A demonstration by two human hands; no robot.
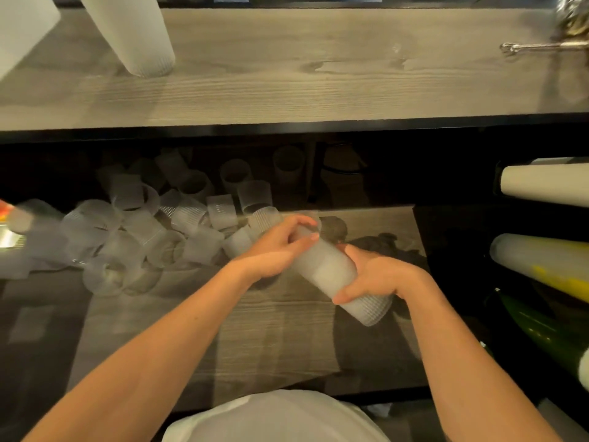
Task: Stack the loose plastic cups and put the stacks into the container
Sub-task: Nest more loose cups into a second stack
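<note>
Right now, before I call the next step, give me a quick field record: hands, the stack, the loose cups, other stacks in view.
left hand: grips the upper end of the cup stack
right hand: grips the stack near its lower end
cup stack: held tilted above the lower wooden surface, ribbed base toward the person
loose cups: scattered pile at left on the lower surface, mostly on their sides
other stacks: one upright on the upper shelf; some lying on their sides at right
container: cannot tell
</note>
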